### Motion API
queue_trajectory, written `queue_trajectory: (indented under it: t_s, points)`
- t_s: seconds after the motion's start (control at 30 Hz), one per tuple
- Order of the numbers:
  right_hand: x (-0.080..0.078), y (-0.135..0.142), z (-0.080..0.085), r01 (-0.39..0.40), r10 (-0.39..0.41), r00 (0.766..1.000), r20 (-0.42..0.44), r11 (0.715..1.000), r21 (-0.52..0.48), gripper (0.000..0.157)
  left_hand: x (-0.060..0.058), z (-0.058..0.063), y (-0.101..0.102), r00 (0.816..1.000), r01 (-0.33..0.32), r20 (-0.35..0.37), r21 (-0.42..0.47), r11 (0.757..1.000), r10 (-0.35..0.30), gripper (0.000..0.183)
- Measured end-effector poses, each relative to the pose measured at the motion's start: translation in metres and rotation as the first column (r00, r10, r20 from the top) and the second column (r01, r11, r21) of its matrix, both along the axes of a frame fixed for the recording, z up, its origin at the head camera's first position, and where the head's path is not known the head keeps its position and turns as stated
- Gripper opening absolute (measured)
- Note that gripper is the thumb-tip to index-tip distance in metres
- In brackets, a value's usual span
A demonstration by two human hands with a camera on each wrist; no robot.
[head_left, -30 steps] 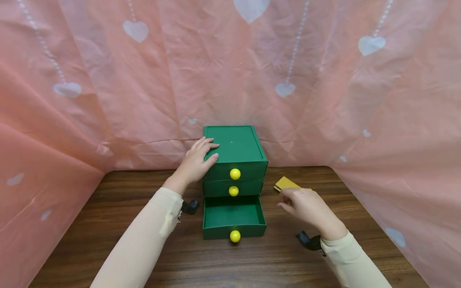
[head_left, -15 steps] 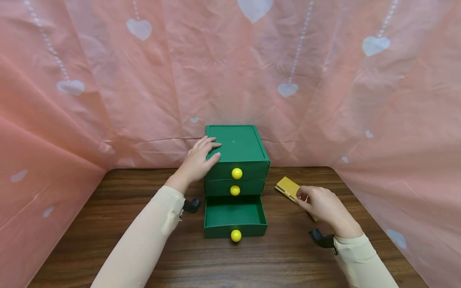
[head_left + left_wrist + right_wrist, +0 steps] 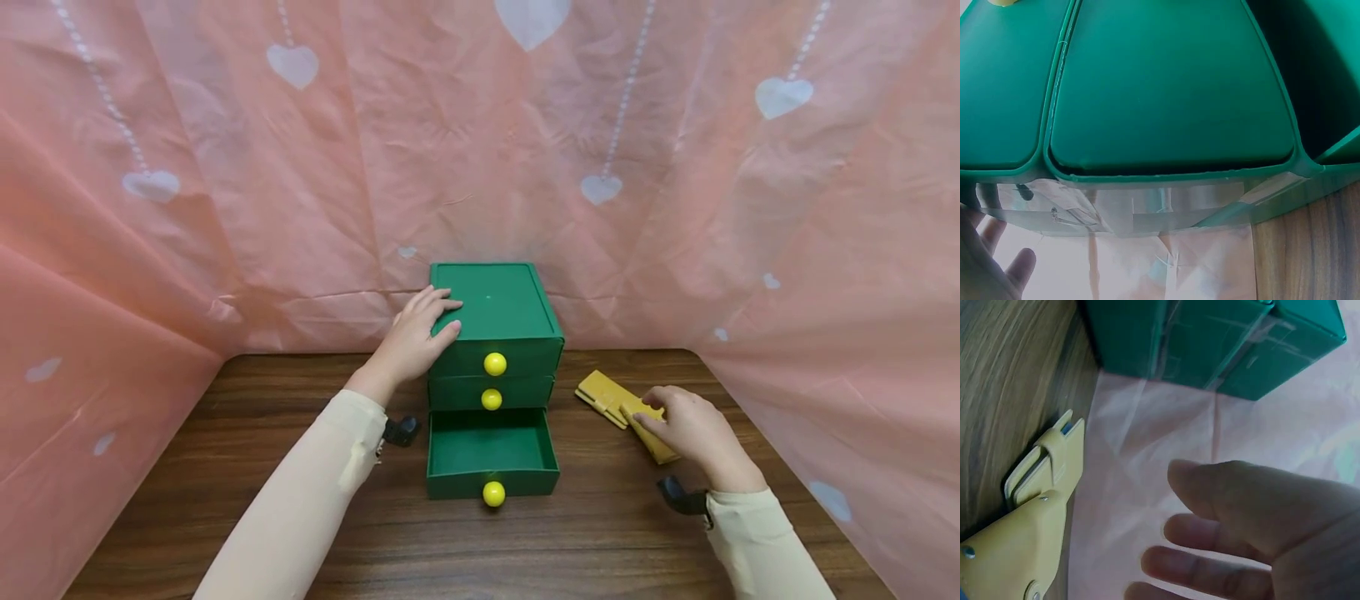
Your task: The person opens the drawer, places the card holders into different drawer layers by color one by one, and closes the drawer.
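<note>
A green three-drawer box [image 3: 495, 300] with round yellow knobs stands mid-table. Its bottom drawer [image 3: 493, 482] is pulled out, and I see bare floor inside. My left hand [image 3: 411, 337] rests on the box's top left edge, fingers spread across the lid; the left wrist view catches its fingers [image 3: 1021, 269] beside the box. To the right lie two yellow leather-look things: a strapped wallet [image 3: 598, 393] and, overlapping its near end, a case with snap buttons [image 3: 1019, 547]. My right hand [image 3: 693, 427] hovers over that case with loosely bent fingers, holding nothing.
Pink cloth [image 3: 480, 167] printed with white hearts hangs behind and along both sides of the brown wood-grain table [image 3: 300, 500]. The open drawer juts toward the front. A black wrist mount [image 3: 681, 497] sticks out below the right hand.
My right hand has drawn away to the right, uncovering more of the wallet and the yellow case. The left hand has stayed on the box, and the view has shifted slightly.
</note>
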State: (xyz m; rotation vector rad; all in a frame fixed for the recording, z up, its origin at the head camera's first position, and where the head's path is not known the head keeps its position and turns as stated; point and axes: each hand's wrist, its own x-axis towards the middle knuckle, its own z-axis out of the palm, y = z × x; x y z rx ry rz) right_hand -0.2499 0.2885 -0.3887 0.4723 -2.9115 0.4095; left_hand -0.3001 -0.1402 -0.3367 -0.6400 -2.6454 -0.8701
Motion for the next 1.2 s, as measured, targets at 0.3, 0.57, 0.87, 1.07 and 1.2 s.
queue_trajectory:
  t_s: [0.3, 0.57, 0.87, 1.07, 1.2]
  points:
    - [-0.004, 0.011, -0.005, 0.055, -0.056, 0.997, 0.047, 0.998, 0.009, 0.05, -0.002, -0.001, 0.0, 1.0, 0.003, -0.007, -0.003, 1.0, -0.003, 0.048]
    - [-0.006, 0.017, -0.011, 0.096, -0.099, 0.987, 0.123, 0.995, 0.026, 0.068, -0.001, -0.001, 0.0, 1.0, -0.002, -0.005, -0.004, 1.0, 0.002, 0.047]
    - [-0.015, 0.024, -0.022, 0.144, -0.147, 0.969, 0.2, 0.989, 0.031, 0.09, 0.0, 0.0, 0.001, 1.0, -0.005, -0.005, -0.004, 1.0, 0.005, 0.047]
    - [-0.018, 0.026, -0.028, 0.14, -0.146, 0.956, 0.255, 0.989, 0.044, 0.097, 0.001, -0.001, 0.001, 1.0, -0.009, 0.0, -0.001, 1.0, 0.009, 0.047]
    - [-0.02, 0.027, -0.031, 0.133, -0.139, 0.958, 0.253, 0.99, 0.043, 0.096, 0.001, -0.001, 0.001, 1.0, -0.008, -0.001, 0.003, 1.0, 0.008, 0.047]
